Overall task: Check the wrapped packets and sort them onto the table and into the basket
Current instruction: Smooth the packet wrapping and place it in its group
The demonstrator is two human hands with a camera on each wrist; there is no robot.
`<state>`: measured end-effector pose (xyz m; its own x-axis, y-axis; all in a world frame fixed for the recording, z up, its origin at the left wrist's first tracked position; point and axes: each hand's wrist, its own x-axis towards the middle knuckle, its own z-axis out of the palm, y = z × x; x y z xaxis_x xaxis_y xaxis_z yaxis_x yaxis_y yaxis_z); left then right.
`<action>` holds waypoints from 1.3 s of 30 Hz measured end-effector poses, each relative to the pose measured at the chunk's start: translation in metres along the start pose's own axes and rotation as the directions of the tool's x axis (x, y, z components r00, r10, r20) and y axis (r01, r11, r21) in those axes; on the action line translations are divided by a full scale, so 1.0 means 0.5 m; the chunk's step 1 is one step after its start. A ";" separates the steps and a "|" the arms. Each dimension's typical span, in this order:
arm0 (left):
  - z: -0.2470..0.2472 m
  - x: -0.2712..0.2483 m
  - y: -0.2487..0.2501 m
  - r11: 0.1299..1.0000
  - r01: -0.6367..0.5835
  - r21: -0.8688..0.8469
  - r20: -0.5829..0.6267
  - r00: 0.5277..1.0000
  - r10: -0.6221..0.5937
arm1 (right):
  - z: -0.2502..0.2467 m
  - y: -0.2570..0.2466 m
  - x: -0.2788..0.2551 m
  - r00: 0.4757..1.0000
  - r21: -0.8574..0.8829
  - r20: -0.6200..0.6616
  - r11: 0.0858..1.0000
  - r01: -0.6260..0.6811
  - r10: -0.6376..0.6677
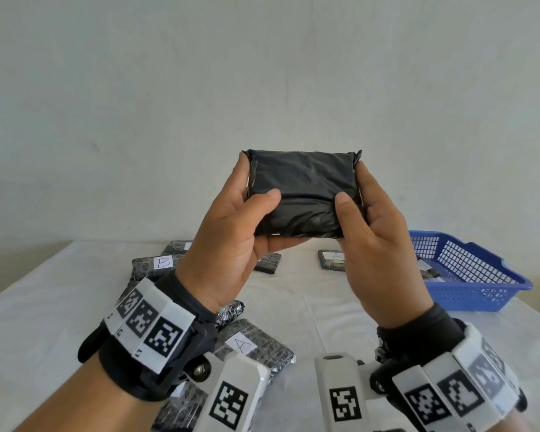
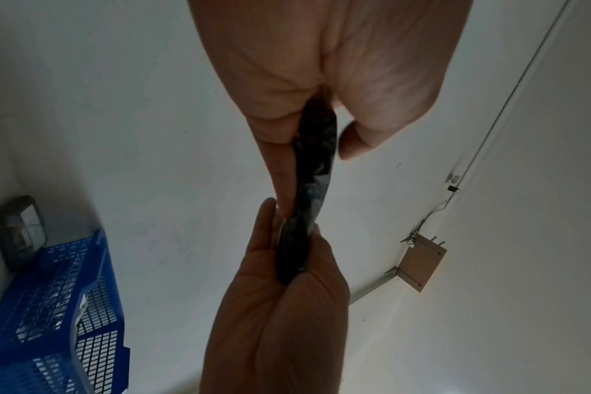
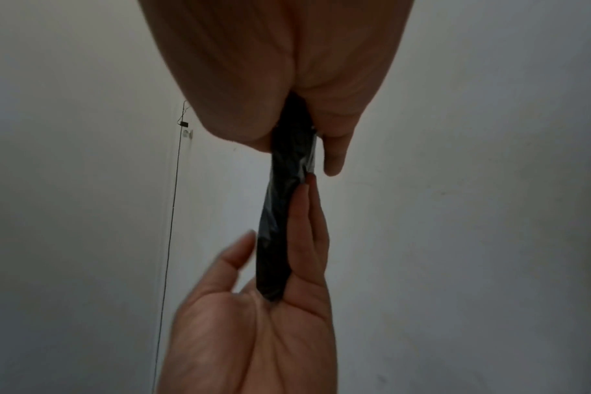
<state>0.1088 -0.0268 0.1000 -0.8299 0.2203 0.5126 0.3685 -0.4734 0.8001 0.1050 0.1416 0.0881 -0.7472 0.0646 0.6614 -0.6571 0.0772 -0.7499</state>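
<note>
I hold a black wrapped packet (image 1: 303, 188) upright in the air in front of the wall, its plain side facing me with no label showing. My left hand (image 1: 251, 191) grips its left end, thumb on the front and fingers behind. Its right end sits in my right hand (image 1: 354, 194), held the same way. The left wrist view shows the packet (image 2: 316, 160) edge-on between my left hand (image 2: 316, 141) above and my right hand (image 2: 287, 280) below. In the right wrist view the packet (image 3: 284, 202) is again edge-on between both hands.
A blue plastic basket (image 1: 480, 272) stands at the right of the white-covered table (image 1: 325, 307), with one packet (image 1: 429, 272) inside. Several black packets lie on the table: one labelled B (image 1: 156, 265) at the left, one labelled A (image 1: 332, 258) at the centre, another A (image 1: 253, 347) near me.
</note>
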 end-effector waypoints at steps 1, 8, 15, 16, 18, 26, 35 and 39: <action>0.001 0.000 0.001 1.000 -0.004 0.010 -0.005 1.000 0.004 | 0.002 0.001 -0.002 1.000 -0.043 0.000 0.999 0.009 -0.009; -0.004 0.006 -0.015 0.997 0.007 0.074 -0.031 1.000 -0.004 | 0.005 -0.004 -0.004 0.998 -0.259 0.032 0.964 0.058 -0.051; -0.011 0.007 -0.008 0.998 0.065 0.004 -0.040 0.997 -0.064 | -0.018 0.005 -0.003 0.996 -0.349 0.082 0.935 0.056 -0.029; -0.013 0.007 -0.006 0.995 0.094 -0.026 -0.042 0.995 -0.095 | -0.024 0.002 -0.007 0.996 -0.374 0.084 0.925 0.071 -0.042; -0.013 0.003 0.003 0.973 0.184 -0.142 -0.022 0.982 -0.189 | -0.033 0.001 -0.016 0.990 -0.390 0.107 0.912 0.129 -0.094; 0.015 -0.001 -0.035 0.993 0.075 -0.087 -0.090 0.992 -0.083 | -0.005 0.000 -0.009 0.992 -0.090 -0.059 0.990 0.106 -0.111; 0.022 0.008 -0.048 0.933 -0.224 0.281 -0.150 0.950 0.274 | 0.004 -0.020 -0.010 0.999 0.121 -0.043 0.993 0.015 -0.010; 0.024 0.008 -0.047 0.912 -0.246 0.329 -0.131 0.944 0.302 | 0.010 -0.018 -0.012 0.998 0.143 -0.062 0.990 0.010 -0.001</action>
<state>0.1020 -0.0046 0.0870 -0.7274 -0.0464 0.6846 0.6777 -0.2052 0.7061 0.1150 0.1357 0.0909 -0.7390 0.1264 0.6618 -0.6719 -0.0652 -0.7378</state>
